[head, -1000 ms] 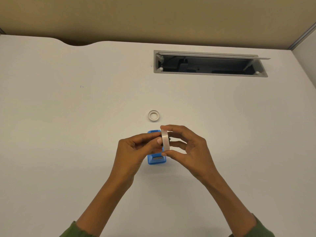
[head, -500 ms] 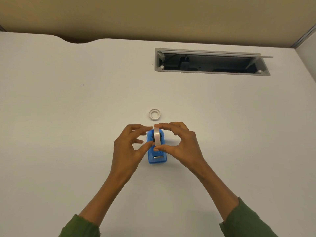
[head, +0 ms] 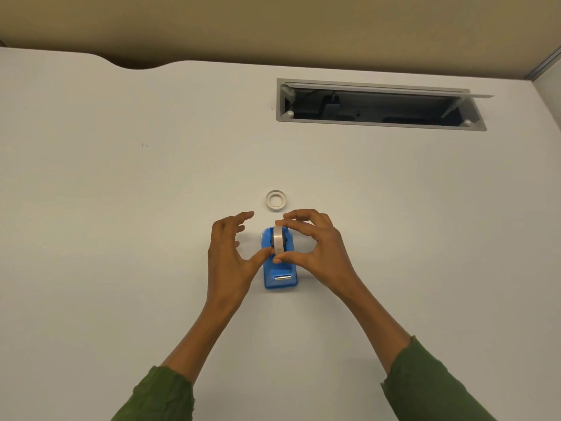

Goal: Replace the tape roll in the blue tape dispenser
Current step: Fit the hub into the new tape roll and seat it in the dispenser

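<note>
A blue tape dispenser (head: pixel 280 275) stands on the white desk, its cutter end toward me. A clear tape roll (head: pixel 278 240) on a black hub stands on edge in the dispenser's slot. My right hand (head: pixel 315 247) pinches the roll between forefinger on top and thumb at its near edge. My left hand (head: pixel 230 256) is beside the dispenser's left side with fingers spread; its thumb tip touches the dispenser next to the roll. A small white empty tape core (head: pixel 276 200) lies flat on the desk just beyond the dispenser.
An open grey cable hatch (head: pixel 379 124) is sunk into the desk at the back right. A tan partition wall (head: pixel 273 28) runs behind the desk's far edge. The white desk (head: pixel 121 238) spreads wide on both sides.
The roll has gone from held above the dispenser down into its slot. My left hand has let go of the roll and opened beside the dispenser.
</note>
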A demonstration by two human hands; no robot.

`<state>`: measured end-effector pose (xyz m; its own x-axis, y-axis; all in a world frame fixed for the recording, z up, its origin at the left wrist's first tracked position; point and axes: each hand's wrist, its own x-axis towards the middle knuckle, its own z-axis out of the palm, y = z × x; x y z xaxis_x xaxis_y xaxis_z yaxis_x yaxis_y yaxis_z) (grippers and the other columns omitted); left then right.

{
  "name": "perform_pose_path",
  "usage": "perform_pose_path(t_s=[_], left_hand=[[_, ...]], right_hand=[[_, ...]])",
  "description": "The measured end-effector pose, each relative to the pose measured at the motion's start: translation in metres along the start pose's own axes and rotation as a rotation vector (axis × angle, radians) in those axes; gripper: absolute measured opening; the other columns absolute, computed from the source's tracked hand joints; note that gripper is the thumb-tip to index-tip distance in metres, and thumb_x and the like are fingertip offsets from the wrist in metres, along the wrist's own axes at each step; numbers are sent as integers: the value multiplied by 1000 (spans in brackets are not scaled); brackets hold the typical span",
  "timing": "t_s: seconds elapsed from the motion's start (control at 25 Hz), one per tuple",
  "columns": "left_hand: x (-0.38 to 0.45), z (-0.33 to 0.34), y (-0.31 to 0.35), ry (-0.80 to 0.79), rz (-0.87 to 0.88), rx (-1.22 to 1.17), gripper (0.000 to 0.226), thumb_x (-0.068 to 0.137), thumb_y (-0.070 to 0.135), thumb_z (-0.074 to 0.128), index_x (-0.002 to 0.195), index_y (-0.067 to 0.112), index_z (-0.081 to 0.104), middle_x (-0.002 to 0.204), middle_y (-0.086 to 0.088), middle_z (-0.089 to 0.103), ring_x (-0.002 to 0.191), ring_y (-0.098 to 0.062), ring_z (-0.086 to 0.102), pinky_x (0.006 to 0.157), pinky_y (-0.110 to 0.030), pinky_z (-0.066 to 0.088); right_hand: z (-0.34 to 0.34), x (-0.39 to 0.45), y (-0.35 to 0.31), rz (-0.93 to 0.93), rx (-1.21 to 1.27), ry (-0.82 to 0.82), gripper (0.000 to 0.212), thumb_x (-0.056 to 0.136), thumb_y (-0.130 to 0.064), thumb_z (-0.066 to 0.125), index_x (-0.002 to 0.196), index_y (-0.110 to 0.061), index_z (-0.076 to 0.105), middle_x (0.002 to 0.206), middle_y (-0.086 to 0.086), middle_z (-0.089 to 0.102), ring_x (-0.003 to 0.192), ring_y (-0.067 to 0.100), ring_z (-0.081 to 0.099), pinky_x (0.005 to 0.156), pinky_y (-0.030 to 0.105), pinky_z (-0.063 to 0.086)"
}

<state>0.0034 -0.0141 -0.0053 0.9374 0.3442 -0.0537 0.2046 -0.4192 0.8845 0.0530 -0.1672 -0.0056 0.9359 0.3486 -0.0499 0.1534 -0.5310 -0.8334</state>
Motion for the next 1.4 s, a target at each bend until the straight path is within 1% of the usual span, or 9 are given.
perform_pose_path(t_s=[0.28,0.4,0.48,0.64,0.76,0.92,1.08,1.28,1.4], left_hand=[[1,2,-5,-51,-10,-49,52,69,19,77,115,19,52,122,-4,57,91,-6,57,69,0,43],[-3,-1,-6,-74,31,-81,42,75,19,72,113,23,54,120,-1,59,92,1,60,75,-6,47],[-5,-3,-7,-100,87,-82,39,78,19,70,114,24,55,120,-1,58,100,2,57,78,-9,49],[-6,-5,-7,-187,207,12,40,80,27,60,119,20,58,129,-2,52,109,-12,55,82,-15,49],[-5,-6,-7,-220,238,59,38,81,26,56,119,23,59,133,-3,48,108,-12,55,85,-22,49],[-4,-3,-10,-236,230,75,42,84,21,61,123,33,51,134,0,44,108,-11,53,84,-18,47],[-3,0,-17,-337,214,90,57,83,23,63,133,34,40,138,1,39,115,-10,46,82,-10,45],[0,2,-20,-348,184,131,65,78,34,67,136,31,38,141,2,37,120,-14,44,93,-34,48],[-1,4,-22,-316,211,131,61,78,34,67,133,29,42,137,2,43,119,-15,46,94,-40,49]], right_hand=[[3,4,5,34,3,-59,55,62,-28,84,114,-25,63,113,-14,46,108,8,42,82,11,33],[3,5,7,41,12,-75,55,63,-29,83,114,-25,62,112,-14,46,105,6,43,80,9,33],[2,5,8,42,16,-83,55,64,-28,82,115,-25,62,111,-13,47,104,5,44,79,7,34],[1,6,8,45,19,-93,54,65,-27,82,115,-22,62,110,-10,48,102,6,45,76,3,35],[2,6,7,22,33,-92,56,66,-27,82,117,-21,60,112,-6,53,97,6,50,72,-2,38],[-1,2,5,-19,107,8,59,62,-25,85,114,-17,57,115,-4,60,94,5,57,71,3,39],[1,0,6,-57,168,55,31,68,-22,81,94,-17,65,110,-3,65,99,3,56,72,8,42],[3,3,8,3,236,65,19,72,-26,77,88,-20,69,97,-8,69,94,5,60,70,16,48],[5,5,8,49,268,57,16,74,-25,76,87,-19,70,96,-5,71,93,8,62,72,23,50]])
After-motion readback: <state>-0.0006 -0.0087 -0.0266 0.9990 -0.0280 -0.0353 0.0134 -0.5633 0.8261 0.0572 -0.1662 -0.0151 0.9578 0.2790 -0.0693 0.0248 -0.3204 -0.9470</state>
